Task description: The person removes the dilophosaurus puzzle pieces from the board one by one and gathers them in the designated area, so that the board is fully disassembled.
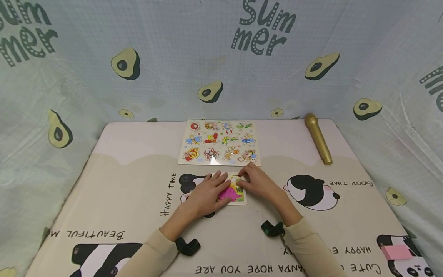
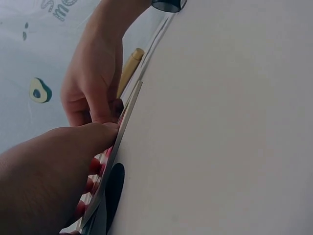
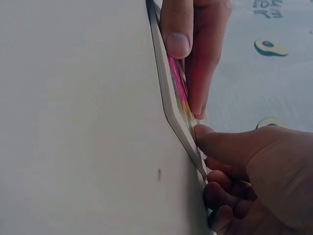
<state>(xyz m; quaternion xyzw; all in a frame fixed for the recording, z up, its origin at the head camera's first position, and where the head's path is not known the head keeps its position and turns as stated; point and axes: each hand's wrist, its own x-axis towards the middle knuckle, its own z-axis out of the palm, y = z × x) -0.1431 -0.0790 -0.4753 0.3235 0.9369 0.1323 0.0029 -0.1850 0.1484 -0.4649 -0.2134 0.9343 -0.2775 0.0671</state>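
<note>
A small puzzle board (image 1: 245, 201) with a pink dinosaur (image 1: 231, 194) on a green and yellow picture lies on the table in the head view. My left hand (image 1: 204, 194) rests across its left part, fingers spread and mostly straight, thumb near the close edge. At the upper right corner my right hand (image 1: 257, 181) has its fingers curled and its thumb on the board's surface. In the right wrist view the right hand (image 3: 259, 171) grips the edge of the board (image 3: 168, 100), with the left hand (image 3: 195, 49) beyond it. The picture's left part is hidden.
Behind lies a larger board (image 1: 221, 162) with several insect pictures. A gold cylindrical stick (image 1: 319, 140) lies at the back right, and a pink block (image 1: 396, 252) at the front right. A patterned curtain (image 1: 166, 46) borders the table (image 1: 131, 192).
</note>
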